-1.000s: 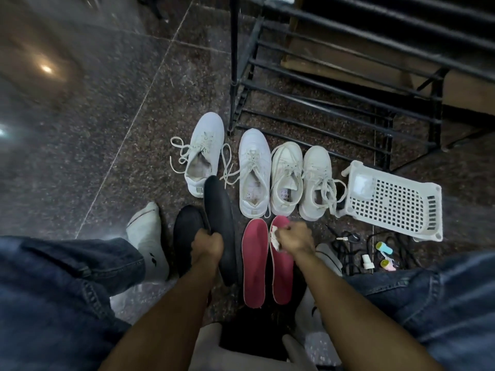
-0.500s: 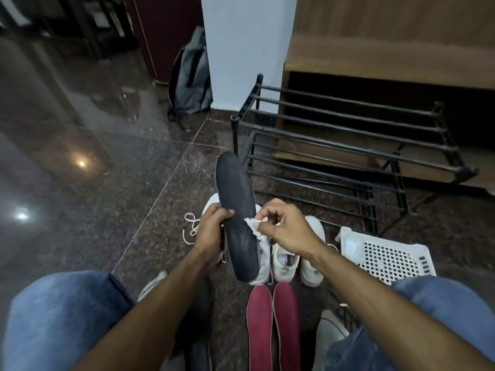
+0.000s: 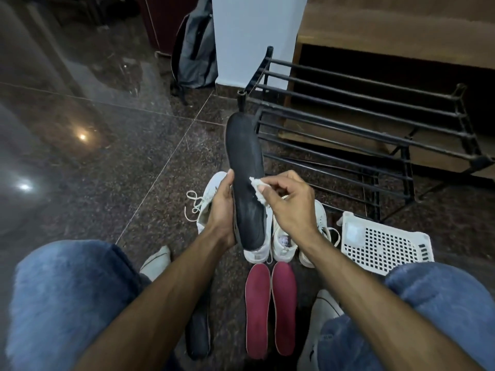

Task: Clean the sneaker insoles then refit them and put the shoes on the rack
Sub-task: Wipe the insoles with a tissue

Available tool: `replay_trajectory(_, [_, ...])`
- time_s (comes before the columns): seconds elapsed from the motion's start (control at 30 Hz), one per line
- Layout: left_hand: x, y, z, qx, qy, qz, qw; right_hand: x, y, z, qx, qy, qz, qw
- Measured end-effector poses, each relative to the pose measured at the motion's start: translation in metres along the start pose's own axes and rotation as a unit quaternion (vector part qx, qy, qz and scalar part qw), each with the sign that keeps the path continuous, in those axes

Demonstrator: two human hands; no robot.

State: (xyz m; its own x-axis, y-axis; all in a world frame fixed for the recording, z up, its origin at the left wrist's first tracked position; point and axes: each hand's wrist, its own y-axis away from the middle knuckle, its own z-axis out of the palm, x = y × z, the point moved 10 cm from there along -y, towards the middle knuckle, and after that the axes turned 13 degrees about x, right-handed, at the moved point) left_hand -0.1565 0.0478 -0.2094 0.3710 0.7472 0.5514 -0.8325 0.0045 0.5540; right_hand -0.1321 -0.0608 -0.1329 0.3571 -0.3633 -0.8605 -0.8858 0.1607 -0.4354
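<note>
My left hand [image 3: 221, 207] grips a black insole [image 3: 245, 167] by its lower left edge and holds it upright in front of me. My right hand [image 3: 290, 203] pinches a small white wipe [image 3: 257, 189] against the insole's face. A second black insole [image 3: 198, 336] lies on the floor between my legs. Two red insoles [image 3: 270, 307] lie side by side to its right. Several white sneakers [image 3: 284, 241] stand in a row behind my hands, partly hidden. The black metal shoe rack [image 3: 361, 135] stands beyond them.
A white perforated plastic basket [image 3: 385, 246] sits on the floor at the right. A grey backpack [image 3: 195, 49] leans on the white wall at the back. My knees in blue jeans [image 3: 67, 298] frame both sides. Dark polished floor [image 3: 107, 170] spreads to the left.
My left hand lifted the black insole from the floor to an upright hold. My right hand left the red insoles and brought the wipe onto the black insole. The view tilted up.
</note>
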Motion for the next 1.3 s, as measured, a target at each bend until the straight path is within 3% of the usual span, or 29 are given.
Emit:
replay_trajectory(0.1, [-0.008,-0.001,0.005,-0.019,0.006,-0.02,1.0,-0.004,0.001,0.003,0.004,0.003,-0.027,1.0])
replay_trajectory(0.27, [-0.021,-0.005,0.0,-0.005,-0.043,-0.026,0.999,-0.003,0.008,0.02,-0.057,0.072,-0.053,0.994])
replay_trajectory(0.4, [0.006,-0.013,-0.01,0.008,0.003,0.008,1.0,-0.022,0.038,0.039,-0.188,0.036,-0.096,0.977])
replay_trajectory(0.47, [0.014,-0.015,-0.011,0.01,0.018,0.01,1.0,-0.032,0.052,0.044,-0.216,0.048,-0.126,0.967])
replay_trajectory(0.57, [-0.001,-0.012,-0.007,0.003,0.009,-0.015,1.0,-0.035,0.035,0.037,-0.155,0.12,-0.179,0.964])
replay_trajectory(0.7, [-0.03,0.002,0.01,-0.022,-0.019,-0.064,0.998,-0.018,-0.006,0.015,-0.057,0.199,-0.132,0.969])
replay_trajectory(0.9, [0.006,-0.004,0.0,0.0,0.025,-0.016,1.0,-0.041,0.05,0.035,-0.196,0.066,-0.149,0.967])
replay_trajectory(1.03, [-0.01,0.001,0.004,-0.005,0.002,-0.037,0.999,-0.036,0.023,0.024,-0.126,0.144,-0.168,0.967])
replay_trajectory(1.13, [-0.027,0.008,0.008,-0.007,-0.024,-0.056,0.998,-0.02,0.0,0.01,-0.057,0.191,-0.124,0.972])
replay_trajectory(1.2, [-0.019,0.006,0.006,0.001,-0.026,-0.037,0.999,-0.023,0.011,0.016,-0.08,0.161,-0.133,0.975])
replay_trajectory(1.3, [0.0,0.002,-0.002,0.013,-0.002,-0.021,1.0,-0.036,0.047,0.032,-0.176,0.078,-0.139,0.971])
